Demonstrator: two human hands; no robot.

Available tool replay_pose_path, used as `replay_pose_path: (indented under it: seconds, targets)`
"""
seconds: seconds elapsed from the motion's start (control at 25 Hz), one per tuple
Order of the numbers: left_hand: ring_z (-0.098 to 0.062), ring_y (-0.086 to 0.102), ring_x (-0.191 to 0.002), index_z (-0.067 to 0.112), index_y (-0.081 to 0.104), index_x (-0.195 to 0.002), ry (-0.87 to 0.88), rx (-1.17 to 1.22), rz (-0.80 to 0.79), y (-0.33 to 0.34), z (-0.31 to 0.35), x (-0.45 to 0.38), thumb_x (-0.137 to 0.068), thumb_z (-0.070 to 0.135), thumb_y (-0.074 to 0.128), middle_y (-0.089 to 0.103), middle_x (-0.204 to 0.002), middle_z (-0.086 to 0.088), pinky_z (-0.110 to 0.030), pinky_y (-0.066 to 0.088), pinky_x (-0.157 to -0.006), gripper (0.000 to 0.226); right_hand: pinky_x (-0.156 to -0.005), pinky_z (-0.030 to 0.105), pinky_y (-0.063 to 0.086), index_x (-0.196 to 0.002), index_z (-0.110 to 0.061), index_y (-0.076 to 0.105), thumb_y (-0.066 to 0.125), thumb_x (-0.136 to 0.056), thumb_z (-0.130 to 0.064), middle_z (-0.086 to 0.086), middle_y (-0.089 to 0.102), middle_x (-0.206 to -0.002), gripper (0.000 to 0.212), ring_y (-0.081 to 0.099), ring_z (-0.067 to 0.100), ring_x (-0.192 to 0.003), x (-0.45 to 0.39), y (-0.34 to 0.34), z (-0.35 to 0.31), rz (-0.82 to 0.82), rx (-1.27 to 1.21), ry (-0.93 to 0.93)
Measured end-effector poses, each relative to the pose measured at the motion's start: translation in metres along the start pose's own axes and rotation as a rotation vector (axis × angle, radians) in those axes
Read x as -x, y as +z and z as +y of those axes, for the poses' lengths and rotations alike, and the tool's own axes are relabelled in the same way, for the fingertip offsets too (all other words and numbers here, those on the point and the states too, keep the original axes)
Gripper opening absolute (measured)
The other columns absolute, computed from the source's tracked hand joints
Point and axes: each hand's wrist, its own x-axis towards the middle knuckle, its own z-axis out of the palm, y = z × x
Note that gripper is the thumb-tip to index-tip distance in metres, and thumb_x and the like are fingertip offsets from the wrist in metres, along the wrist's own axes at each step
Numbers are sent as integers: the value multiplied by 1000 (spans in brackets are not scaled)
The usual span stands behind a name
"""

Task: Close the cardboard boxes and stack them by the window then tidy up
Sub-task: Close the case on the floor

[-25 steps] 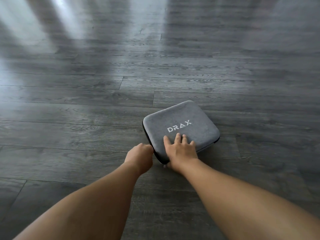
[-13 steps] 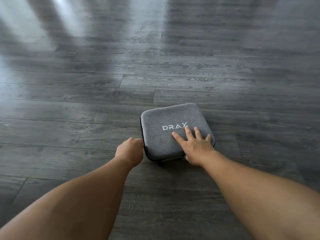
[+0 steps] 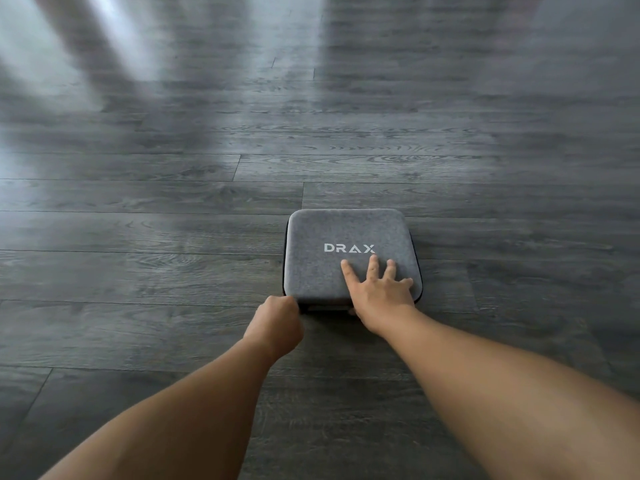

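The right hand (image 3: 379, 295) presses spread fingers flat on the grey case (image 3: 349, 252); the fisted left hand (image 3: 277, 323) meets its near-left corner, grasp hidden.

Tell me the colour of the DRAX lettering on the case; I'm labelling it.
White, on the grey case, clearest in the head view.

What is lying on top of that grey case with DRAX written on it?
The right hand rests spread on the grey felt-covered square case. Its inside is hidden, closed.
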Motion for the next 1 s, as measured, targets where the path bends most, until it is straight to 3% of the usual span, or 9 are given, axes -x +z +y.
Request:
replay_pose_path:
  seconds: [0.12,0.24,0.32,0.4,0.48,0.56,0.64,0.8,1.0]
  targets:
    - [-29,51,-70,19,45,-69,-14,9,8,-1,10,3,-85,23,48,44,-72,-2,-34,42,-63,17,-102,78,23,-155,-36,-8,62,-96,-42,28,-5,-163,92,1,58,-145,-3,-1,1,-14,-79,3]
    - [-28,51,-67,20,45,-68,-26,-13,85,-13,9,-1,-82,33,47,50,-73,-2,-33,43,-62,19,-106,69,21,-152,-35,19,54,-84,-72,12,12,-165,84,9,41,-149,0,2,15,113,-208,10]
    - [-28,52,-68,20,47,-72,-28,57,183,-20,8,-9,-85,32,47,56,-82,-4,-34,43,-61,18,-107,63,23,-145,-32,37,47,-87,-71,6,23,-164,70,15,30,-150,3,9,31,215,-288,48]
    - [-32,56,-81,16,51,-88,-26,152,237,-23,11,-19,-90,30,48,53,-96,-6,-39,46,-66,14,-109,60,23,-140,-31,45,46,-91,-65,6,25,-163,60,17,30,-149,5,17,46,253,-342,115]
    - [-36,56,-101,17,53,-120,-40,231,171,-24,15,-29,-91,30,51,47,-115,-11,-45,51,-82,32,-112,58,24,-143,-33,44,49,-91,-63,12,19,-163,60,17,38,-147,5,25,57,233,-425,193]
    - [-38,54,-110,29,41,-141,-62,298,76,-22,20,-35,-92,35,53,40,-126,-13,-49,50,-95,52,-112,50,32,-148,-36,40,55,-90,-62,18,15,-163,65,27,42,-144,4,27,64,195,-589,250]
    - [-39,53,-113,35,38,-144,-68,337,54,-17,26,-39,-91,39,55,39,-128,-14,-47,48,-100,56,-105,44,41,-148,-42,38,60,-87,-61,17,20,-160,68,39,40,-138,3,28,68,173,-715,271]
    - [-38,52,-119,41,38,-146,-101,410,36,-13,27,-44,-87,43,62,41,-133,-16,-39,42,-100,64,-113,41,34,-153,-43,33,70,-83,-58,18,21,-161,81,34,36,-144,-1,27,74,147,-850,252]
    - [-33,53,-119,37,42,-147,-82,387,63,-16,23,-49,-82,46,71,51,-127,-16,-37,42,-100,72,-111,37,35,-154,-36,35,76,-78,-56,20,34,-153,89,39,35,-141,-5,20,73,180,-838,257]
